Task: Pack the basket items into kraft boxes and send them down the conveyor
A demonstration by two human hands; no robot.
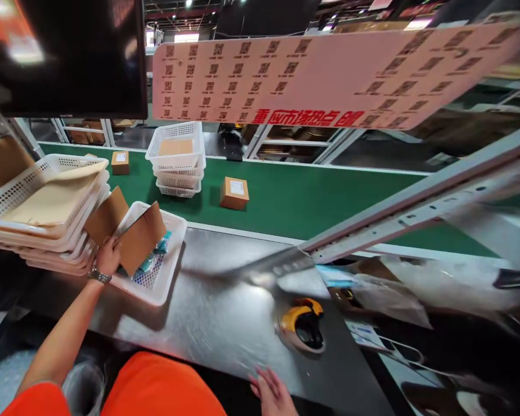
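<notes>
My left hand [108,257], with a metal-banded watch at the wrist, is closed on the lower left edge of a brown cardboard piece [142,240]. The piece stands tilted in a white perforated plastic basket [167,283]. A second brown cardboard panel [108,216] leans just behind my fingers, against the basket stack; whether the two are joined I cannot tell. Clear bags with teal contents [147,264] lie in the basket, partly covered by the cardboard. Over the front edge of the metal table [216,300], my right hand [272,392] holds nothing, its fingers slightly apart.
Stacked white baskets [47,231] with envelopes stand at the left. On the green conveyor [329,196] are more baskets [177,167] and small cartons [234,193]. A yellow-black scanner [305,323] sits in a holder. A metal post [416,199] slants across the right; a code board [286,81] hangs above.
</notes>
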